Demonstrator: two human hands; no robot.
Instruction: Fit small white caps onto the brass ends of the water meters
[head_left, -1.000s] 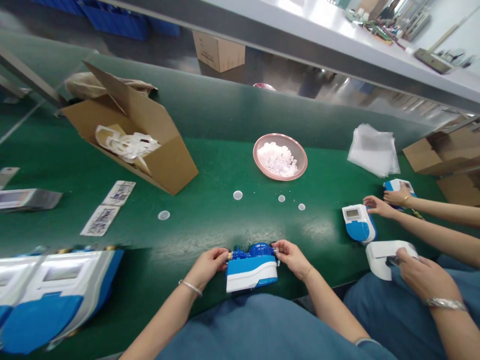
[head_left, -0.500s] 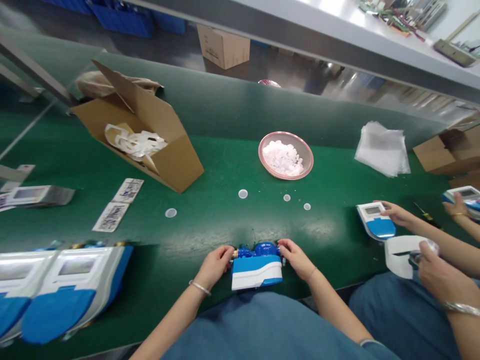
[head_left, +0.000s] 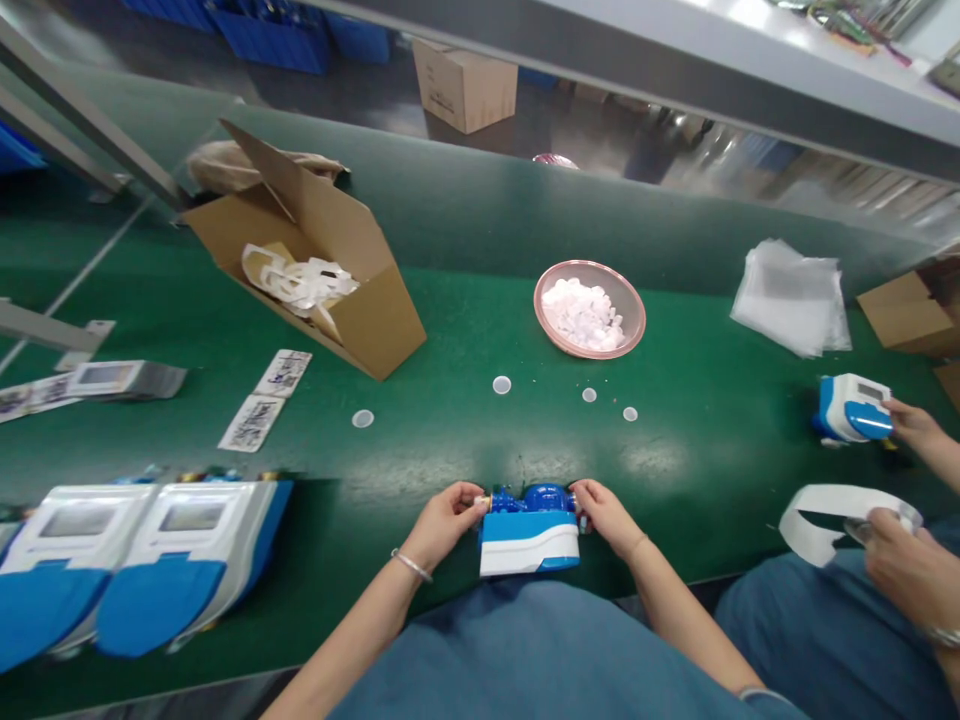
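In front of me a blue and white water meter (head_left: 529, 543) is tipped on the table, its blue pipe body turned away from me. My left hand (head_left: 454, 515) grips the pipe's left end, where a bit of brass thread shows. At the other end, the fingers of my right hand (head_left: 600, 510) close round the right connection. Whether a cap sits under either set of fingertips is hidden. Beyond the meter lie several round translucent caps, among them one cap (head_left: 502, 385) near the middle. A pink bowl (head_left: 631, 340) of white caps (head_left: 583, 314) stands behind them.
More water meters (head_left: 161, 575) stand at left, near printed labels (head_left: 251, 423). An open cardboard box (head_left: 386, 320) holds white strips. Plastic bags (head_left: 791, 300) lie at right. There, a co-worker's hand (head_left: 911, 565) holds a white strip roll; another hand touches a meter (head_left: 855, 408).
The view has shifted slightly left. My hands stay at both ends of the water meter. At right, the co-worker's meter has moved further right and turned.
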